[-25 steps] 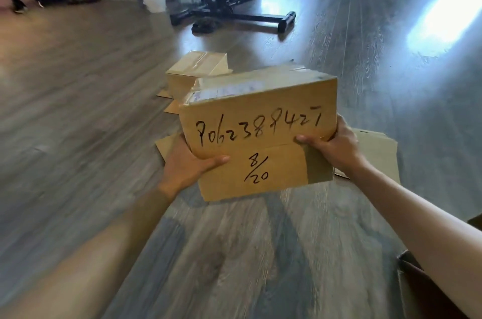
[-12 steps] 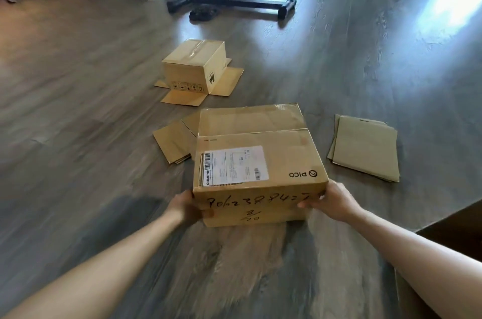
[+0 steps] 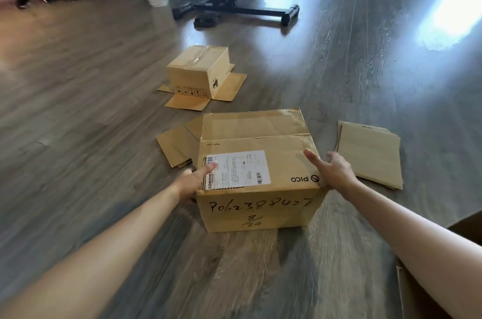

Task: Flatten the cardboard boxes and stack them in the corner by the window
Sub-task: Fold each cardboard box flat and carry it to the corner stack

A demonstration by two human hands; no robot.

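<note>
The big box (image 3: 257, 170) sits on the floor (image 3: 78, 123) right in front of you, handwritten side facing you, long axis running left-right btwn your hands. Your left hand (image 3: 194, 179) is at its left top edge, index finger straight and lying on the shipping label (image 3: 237, 170); the other fingers are hidden behind the box wall, so I can't tell their curl. Your right hand (image 3: 332, 171) is spread at the right top edge — fingers straight, touching the top. Both are about equally near. The top seam (image 3: 255, 136) lies just beyond your fingertips — prob. where you'd split it to flatten.
</note>
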